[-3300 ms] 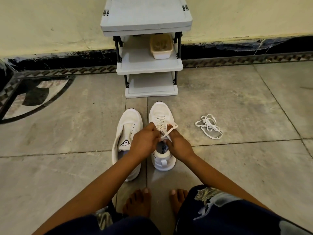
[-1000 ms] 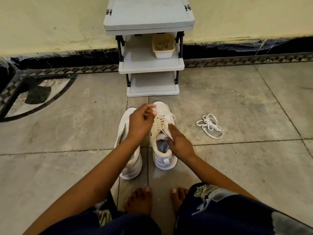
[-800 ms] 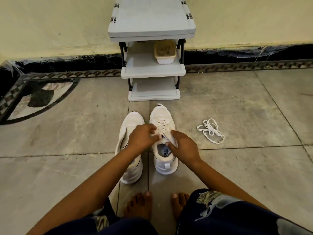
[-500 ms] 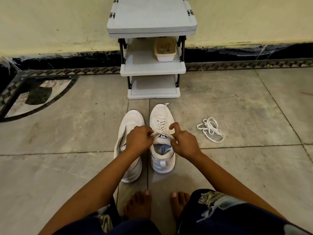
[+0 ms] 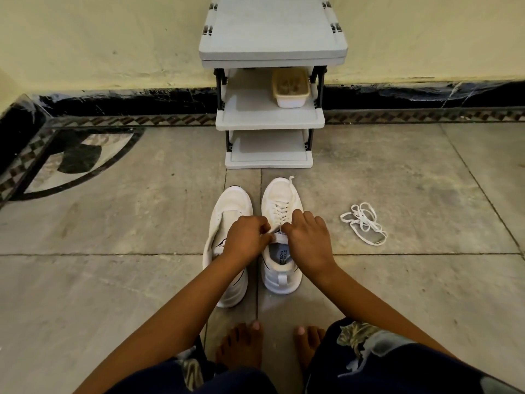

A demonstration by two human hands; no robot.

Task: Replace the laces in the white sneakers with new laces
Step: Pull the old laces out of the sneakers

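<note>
Two white sneakers stand side by side on the floor, toes pointing away from me. The right sneaker carries a white lace crossed through its eyelets. The left sneaker shows no lace and leans a little to the left. My left hand and my right hand meet over the right sneaker's tongue, fingers curled, each pinching the lace near the top eyelets. One lace tip lies over the toe. A loose bundle of white lace rests on the floor to the right.
A grey three-tier shoe rack stands against the wall just beyond the sneakers, with a small plastic tub on its middle shelf. My bare feet are on the tiled floor close behind the sneakers.
My left hand reached up over the toe with the lace, then came back down. Both hands now sit together at the top eyelets of the right sneaker.
</note>
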